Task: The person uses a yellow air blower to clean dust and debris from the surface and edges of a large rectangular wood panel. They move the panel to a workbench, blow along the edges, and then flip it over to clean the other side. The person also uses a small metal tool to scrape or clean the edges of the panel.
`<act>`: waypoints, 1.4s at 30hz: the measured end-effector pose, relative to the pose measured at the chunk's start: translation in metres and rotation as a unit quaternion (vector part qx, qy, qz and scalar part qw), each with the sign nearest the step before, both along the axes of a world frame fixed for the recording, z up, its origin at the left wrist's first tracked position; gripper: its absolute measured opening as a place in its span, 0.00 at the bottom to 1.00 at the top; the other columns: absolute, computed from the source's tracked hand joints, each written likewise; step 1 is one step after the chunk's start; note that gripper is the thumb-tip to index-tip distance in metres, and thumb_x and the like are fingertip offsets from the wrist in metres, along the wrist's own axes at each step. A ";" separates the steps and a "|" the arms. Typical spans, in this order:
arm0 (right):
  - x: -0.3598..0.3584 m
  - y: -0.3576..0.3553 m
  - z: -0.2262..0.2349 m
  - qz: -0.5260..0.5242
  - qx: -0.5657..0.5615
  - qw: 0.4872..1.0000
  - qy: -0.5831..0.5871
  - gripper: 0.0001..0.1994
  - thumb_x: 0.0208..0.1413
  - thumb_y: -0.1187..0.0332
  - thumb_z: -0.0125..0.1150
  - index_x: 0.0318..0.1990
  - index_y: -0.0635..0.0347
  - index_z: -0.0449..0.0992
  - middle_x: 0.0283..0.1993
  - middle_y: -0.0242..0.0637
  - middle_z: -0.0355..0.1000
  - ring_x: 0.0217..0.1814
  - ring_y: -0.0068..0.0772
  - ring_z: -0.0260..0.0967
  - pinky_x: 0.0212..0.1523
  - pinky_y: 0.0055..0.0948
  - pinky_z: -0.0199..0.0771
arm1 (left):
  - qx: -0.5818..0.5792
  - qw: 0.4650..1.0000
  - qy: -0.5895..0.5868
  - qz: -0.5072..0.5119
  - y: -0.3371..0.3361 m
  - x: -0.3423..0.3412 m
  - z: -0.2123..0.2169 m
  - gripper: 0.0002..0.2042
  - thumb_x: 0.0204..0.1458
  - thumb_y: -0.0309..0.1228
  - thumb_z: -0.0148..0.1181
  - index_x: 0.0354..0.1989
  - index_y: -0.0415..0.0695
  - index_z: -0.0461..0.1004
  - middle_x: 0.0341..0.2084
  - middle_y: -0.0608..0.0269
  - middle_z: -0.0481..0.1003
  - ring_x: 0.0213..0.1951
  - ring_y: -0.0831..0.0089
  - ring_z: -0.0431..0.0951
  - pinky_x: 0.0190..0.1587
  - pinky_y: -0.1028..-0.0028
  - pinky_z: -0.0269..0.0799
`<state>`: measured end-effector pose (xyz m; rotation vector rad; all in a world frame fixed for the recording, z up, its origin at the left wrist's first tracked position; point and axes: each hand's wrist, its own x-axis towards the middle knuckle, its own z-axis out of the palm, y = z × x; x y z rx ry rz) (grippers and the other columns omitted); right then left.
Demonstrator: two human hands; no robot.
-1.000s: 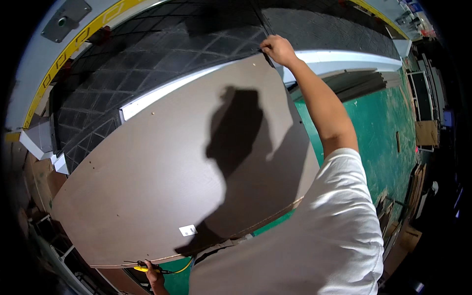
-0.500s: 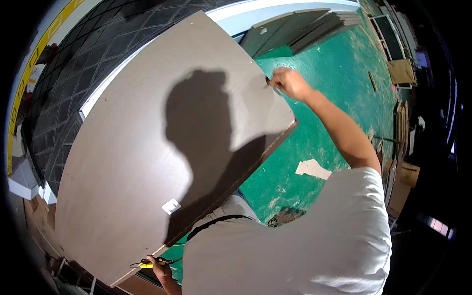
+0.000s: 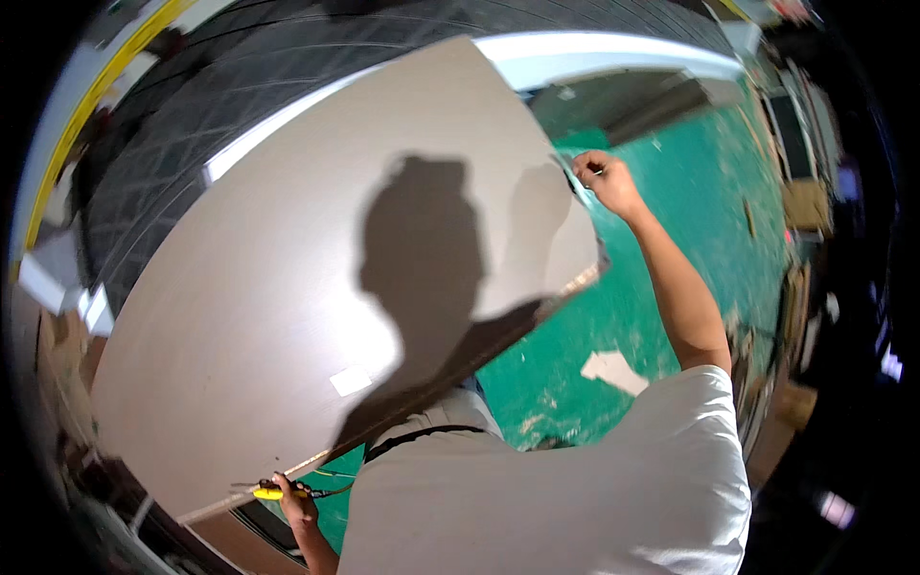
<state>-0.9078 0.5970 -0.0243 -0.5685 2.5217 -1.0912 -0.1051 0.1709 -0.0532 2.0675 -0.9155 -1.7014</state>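
the board (image 3: 249, 287) lies left of the right hand (image 3: 613, 186), long axis lower left to upper right; those fingers curl beside its edge, grip unclear. the left hand (image 3: 294, 504), at the lower edge, grasps a yellow tool (image 3: 267, 494).

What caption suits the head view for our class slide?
Left hand holding a yellow tool at the near edge of a large brown panel, right hand beside its right edge.

The green floor (image 3: 709, 278) is scuffed and dusty, with a pale scrap (image 3: 613, 372) on it. Beyond the floor run a white ledge (image 3: 613, 48) and a dark surface (image 3: 316, 67); far left of it, a yellow strip (image 3: 91, 101); right of it, cardboard (image 3: 806, 205), leaning frames (image 3: 788, 134) and deep shadow.
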 end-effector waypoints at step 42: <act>0.214 -0.612 -0.084 -0.152 0.138 0.950 0.233 0.15 0.55 0.63 0.69 0.47 0.61 0.85 0.44 0.45 0.83 0.46 0.45 0.81 0.49 0.42 0.78 | -0.022 0.974 -0.066 0.216 -0.134 0.479 -0.010 0.17 0.64 0.39 0.61 0.52 0.37 0.71 0.37 0.51 0.81 0.28 0.67 0.81 0.29 0.72 0.73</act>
